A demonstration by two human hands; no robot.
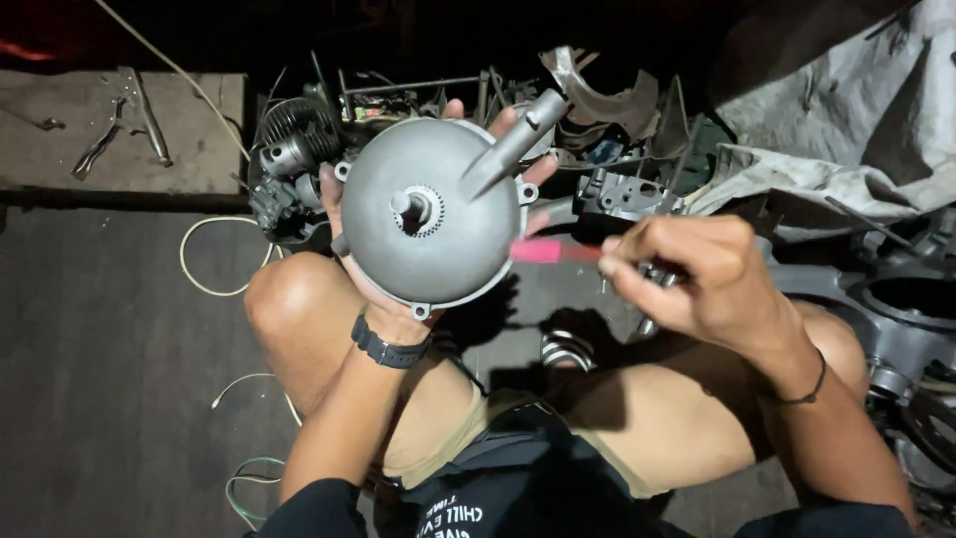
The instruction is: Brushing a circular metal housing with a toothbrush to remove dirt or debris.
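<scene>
Looking down from the head cam, the left hand (383,254) is cupping a round grey metal engine cover (430,211) from behind, fingers spread around the rim, so that grip is full of the cover. The cover sits dead centre of the view, over the left knee, with a stubby tube (513,144) sticking out toward 1 o'clock and a small shaft hole in the middle. The right hand (697,274) is at 3 o'clock from the cover, pinched tight on a thin red-pink tool (550,251) whose tip is just touching the cover's right edge. At 11 o'clock there's a finned cylinder (299,134) in a pile of parts. Pliers (119,120) lie on a board way off at 10 o'clock. A coil spring (568,351) sits on the floor between the knees.
</scene>
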